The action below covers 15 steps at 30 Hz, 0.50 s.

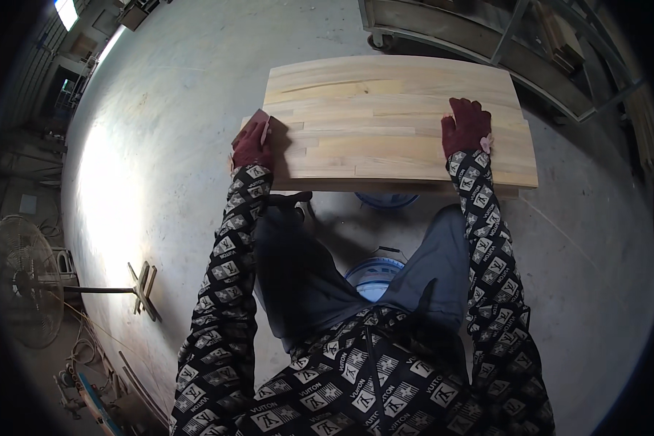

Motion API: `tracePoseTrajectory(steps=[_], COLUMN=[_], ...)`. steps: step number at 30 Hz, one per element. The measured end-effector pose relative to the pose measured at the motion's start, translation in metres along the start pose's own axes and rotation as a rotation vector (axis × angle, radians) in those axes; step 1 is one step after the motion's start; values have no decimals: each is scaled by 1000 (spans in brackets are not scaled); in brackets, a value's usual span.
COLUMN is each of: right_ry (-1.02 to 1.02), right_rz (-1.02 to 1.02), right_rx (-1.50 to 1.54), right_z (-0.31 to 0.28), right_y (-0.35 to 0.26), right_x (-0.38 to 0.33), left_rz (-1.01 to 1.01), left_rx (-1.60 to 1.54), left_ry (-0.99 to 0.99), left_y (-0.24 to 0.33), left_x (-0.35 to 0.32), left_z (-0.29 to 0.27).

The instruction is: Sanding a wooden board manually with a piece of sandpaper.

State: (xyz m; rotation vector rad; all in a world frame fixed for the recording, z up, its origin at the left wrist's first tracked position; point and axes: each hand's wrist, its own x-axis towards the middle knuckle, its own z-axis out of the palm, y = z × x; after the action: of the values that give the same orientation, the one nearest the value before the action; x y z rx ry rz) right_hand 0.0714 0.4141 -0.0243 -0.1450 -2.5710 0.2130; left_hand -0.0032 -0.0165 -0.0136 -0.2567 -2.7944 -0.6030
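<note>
A pale wooden panel (370,116), made of glued strips, lies in front of me. Board edges jut out beneath it at the front and sides. My left hand (252,149), in a maroon glove, is closed around a reddish-brown flat block (258,116) at the panel's left edge. The block looks like a sanding block, its underside hidden. On the panel's right part rests my right hand (468,127), gloved alike, fingers slightly bent and apart, holding nothing.
Below the panel stand a blue-and-white bucket (374,276) between my legs and a blue round container (386,200). A wheeled metal rack (458,43) is at the far right. A standing fan (29,280) and cables are at the left.
</note>
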Motion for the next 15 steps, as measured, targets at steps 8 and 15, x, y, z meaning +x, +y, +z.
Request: tracePoseTrajectory(steps=[8,15], right_ry=[29,68], right_rz=[-31,-62], right_rx=[-10,-9], right_z=[4,10], right_y=[6,8], right_x=[-1,-2], left_rz=[360,310], left_rx=[52,59], left_ry=[-191,-235], left_y=[158,77], left_x=[-33,-11], left_z=[36,14])
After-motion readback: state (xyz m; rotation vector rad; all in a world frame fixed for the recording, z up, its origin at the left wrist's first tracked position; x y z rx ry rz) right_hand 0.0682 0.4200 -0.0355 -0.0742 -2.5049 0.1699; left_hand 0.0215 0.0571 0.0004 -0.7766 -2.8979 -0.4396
